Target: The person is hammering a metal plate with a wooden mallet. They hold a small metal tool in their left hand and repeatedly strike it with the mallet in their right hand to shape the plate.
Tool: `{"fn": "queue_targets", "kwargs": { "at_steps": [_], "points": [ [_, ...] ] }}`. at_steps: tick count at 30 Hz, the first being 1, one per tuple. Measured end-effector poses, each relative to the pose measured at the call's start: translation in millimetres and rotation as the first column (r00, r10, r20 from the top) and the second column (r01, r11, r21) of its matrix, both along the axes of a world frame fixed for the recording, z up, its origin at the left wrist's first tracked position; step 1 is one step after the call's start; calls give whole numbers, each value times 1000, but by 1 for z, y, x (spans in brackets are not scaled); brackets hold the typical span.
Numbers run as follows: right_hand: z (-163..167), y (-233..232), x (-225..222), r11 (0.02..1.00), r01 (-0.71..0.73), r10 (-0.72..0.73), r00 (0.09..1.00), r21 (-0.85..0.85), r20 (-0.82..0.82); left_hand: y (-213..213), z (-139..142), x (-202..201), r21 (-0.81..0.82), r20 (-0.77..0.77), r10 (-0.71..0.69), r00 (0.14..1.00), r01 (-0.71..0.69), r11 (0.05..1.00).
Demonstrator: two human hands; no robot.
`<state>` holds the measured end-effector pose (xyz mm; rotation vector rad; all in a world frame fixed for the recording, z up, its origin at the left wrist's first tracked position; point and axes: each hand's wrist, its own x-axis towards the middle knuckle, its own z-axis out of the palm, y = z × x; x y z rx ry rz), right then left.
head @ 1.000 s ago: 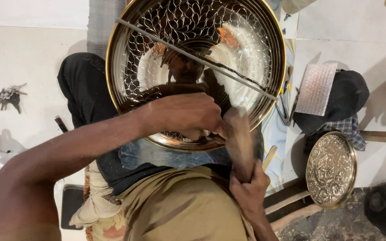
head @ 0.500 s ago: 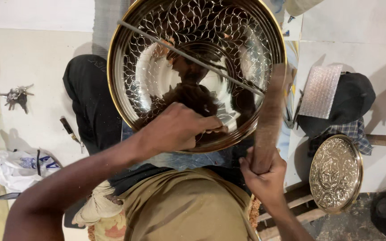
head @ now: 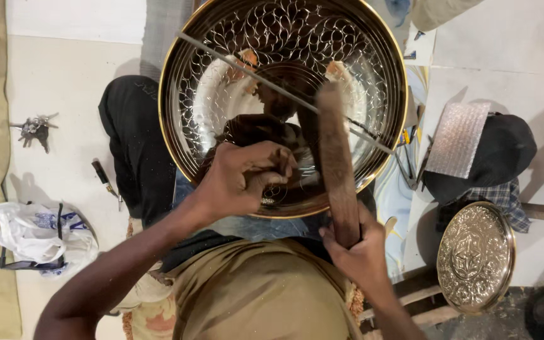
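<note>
Big round tray (head: 360,69) glossy mirror-polished metal with engraved pattern and brass-toned rim, mallet (head: 335,164) matt rough wood, small plate (head: 476,257) embossed shiny brass, bag (head: 29,233) crinkled thin plastic, floor (head: 64,82) matt pale tile.

Motion-blurred wooden mallet (head: 335,170) head

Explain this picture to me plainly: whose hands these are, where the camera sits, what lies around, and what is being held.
The camera sits on a person's head and looks straight down, so both arms are that person's own. The left hand rests closed on a large shiny engraved metal tray; whatever it pinches is hidden. The right hand grips a long wooden stick raised over the tray. On the pale floor lie a bunch of keys, a screwdriver, a white plastic bag, a smaller embossed brass plate and dark folded cloth.
</note>
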<state>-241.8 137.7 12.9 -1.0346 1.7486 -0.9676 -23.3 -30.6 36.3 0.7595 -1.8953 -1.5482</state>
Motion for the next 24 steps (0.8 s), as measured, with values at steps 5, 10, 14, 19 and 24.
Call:
{"fn": "queue_targets", "kwargs": {
  "at_steps": [5,10,14,19,24],
  "points": [
    [-33,34,15,982,167,-169,986,88,8,-7,0,1,-177,268,-117,956,169,970],
    [-23,41,15,984,175,-171,978,18,-119,-20,-1,-6,-118,718,-335,610,581,806],
    [-17,47,14,981,175,-154,965,83,-214,-28,-3,-12,-221,625,-406,666,650,727],
    [-30,67,13,979,205,-197,929,-8,-313,-42,1,-13,-432,439,-452,777,623,652],
    [-49,79,18,933,287,-335,912,-215,-238,-50,13,-26,-247,641,-532,552,805,539]
  ]
}}
